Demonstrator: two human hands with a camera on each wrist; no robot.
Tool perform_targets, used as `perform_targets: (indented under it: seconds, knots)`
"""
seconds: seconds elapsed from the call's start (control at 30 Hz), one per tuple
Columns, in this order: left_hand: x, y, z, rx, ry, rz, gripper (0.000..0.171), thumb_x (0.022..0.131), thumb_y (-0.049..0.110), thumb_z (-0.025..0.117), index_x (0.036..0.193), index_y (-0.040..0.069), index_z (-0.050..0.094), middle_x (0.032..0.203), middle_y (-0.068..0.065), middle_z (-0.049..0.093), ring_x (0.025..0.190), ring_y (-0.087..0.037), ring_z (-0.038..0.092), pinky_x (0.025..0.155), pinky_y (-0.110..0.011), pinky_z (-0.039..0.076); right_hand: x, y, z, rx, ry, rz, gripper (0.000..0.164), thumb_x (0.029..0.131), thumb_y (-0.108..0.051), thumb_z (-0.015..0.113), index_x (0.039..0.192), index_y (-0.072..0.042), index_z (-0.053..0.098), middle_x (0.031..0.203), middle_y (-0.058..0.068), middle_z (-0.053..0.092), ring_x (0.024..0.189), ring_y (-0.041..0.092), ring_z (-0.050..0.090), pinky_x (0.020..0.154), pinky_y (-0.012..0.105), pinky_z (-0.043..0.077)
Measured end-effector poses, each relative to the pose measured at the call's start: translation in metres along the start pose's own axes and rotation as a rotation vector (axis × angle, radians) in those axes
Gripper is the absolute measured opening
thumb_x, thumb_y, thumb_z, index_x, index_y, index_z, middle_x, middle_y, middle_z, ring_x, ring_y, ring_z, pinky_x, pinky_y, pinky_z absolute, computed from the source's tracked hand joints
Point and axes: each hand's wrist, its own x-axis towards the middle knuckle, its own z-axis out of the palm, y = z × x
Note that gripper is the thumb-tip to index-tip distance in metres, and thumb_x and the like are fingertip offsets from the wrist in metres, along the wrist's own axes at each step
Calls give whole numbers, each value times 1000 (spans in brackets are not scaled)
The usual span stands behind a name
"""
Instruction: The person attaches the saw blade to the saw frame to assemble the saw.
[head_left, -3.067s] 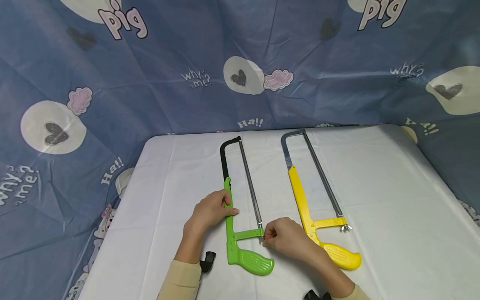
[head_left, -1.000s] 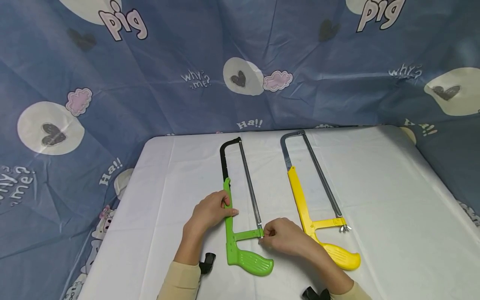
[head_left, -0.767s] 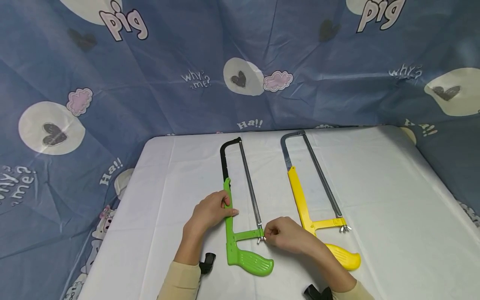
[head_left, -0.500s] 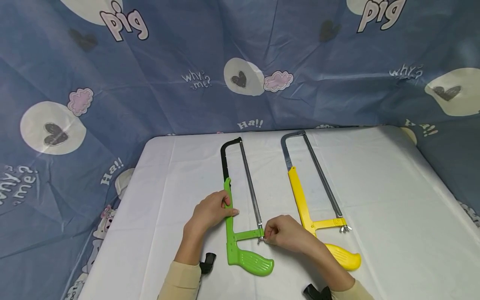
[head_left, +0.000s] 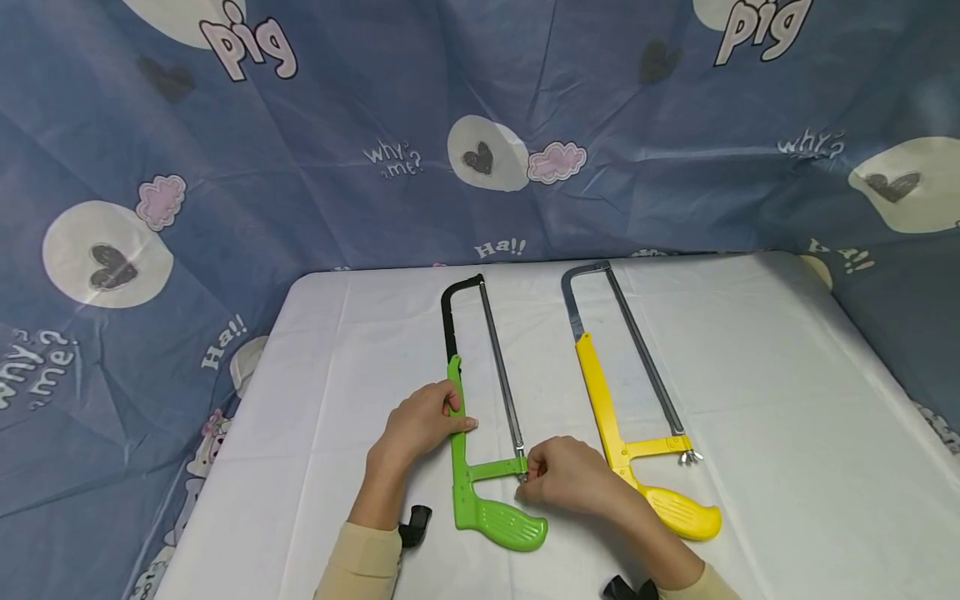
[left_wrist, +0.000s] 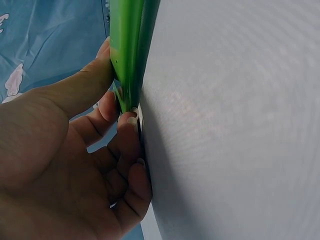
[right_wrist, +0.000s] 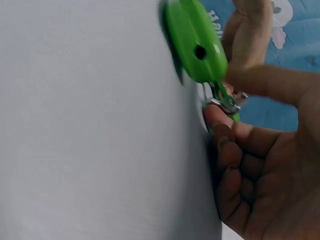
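Observation:
A hacksaw with a green frame and handle [head_left: 510,523] lies on the white table, its blade along the right side. My left hand [head_left: 422,423] pinches the green frame [left_wrist: 127,45] between thumb and fingers. At the blade's near end, my right hand [head_left: 570,475] has thumb and fingers at a silver wing nut [right_wrist: 226,103], which the fingers partly cover in the head view. To the right lies a second hacksaw with a yellow handle [head_left: 686,512]; its wing nut [head_left: 691,457] is in plain sight.
The white-covered table [head_left: 810,433] ends at a blue patterned cloth [head_left: 360,208] behind and at the sides. Black wrist mounts show near the left wrist [head_left: 416,525] and the right wrist [head_left: 628,588].
My right hand's fingers and thumb have shifted slightly around the wing nut, the thumb now lower and covering more of it. The left hand and both hacksaws keep their places.

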Motion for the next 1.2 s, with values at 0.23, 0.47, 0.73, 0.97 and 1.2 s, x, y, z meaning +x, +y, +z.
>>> perform_targets:
  seconds: [0.23,0.47,0.73,0.97,1.2]
  knots:
    - [0,0,0,6,-1,-1,32,79,39,82,88,17,61,76,2,54,66,-14,49,59,-30,36,0,3,-3,72,-44,-17,36,80,-30,72,54,-23,48,50,-13,35,49,4,32,49,22,23]
    - [0,0,0,-1,7,3,32,79,38,83,87,16,61,74,2,53,65,-14,48,59,-30,36,2,5,-8,106,-91,-50,24,84,-19,66,61,-17,60,52,-11,37,51,5,33,50,21,25]
    - [0,-1,1,-12,12,5,32,79,39,82,87,16,61,73,1,53,65,-15,48,59,-30,36,3,8,-11,118,-132,-83,16,84,-7,59,71,-11,67,57,-10,41,54,6,35,52,21,26]
    - [0,-2,1,-7,14,5,32,79,39,82,87,17,61,73,1,53,65,-15,48,59,-30,36,4,9,-7,114,-72,-90,15,84,-4,65,73,-14,67,62,-10,54,58,5,43,54,20,35]
    - [0,-2,2,-19,16,5,32,79,38,83,86,16,61,73,1,53,64,-15,48,58,-30,36,4,4,1,22,27,-55,16,77,-6,71,67,-18,64,59,-11,57,55,7,47,52,22,37]
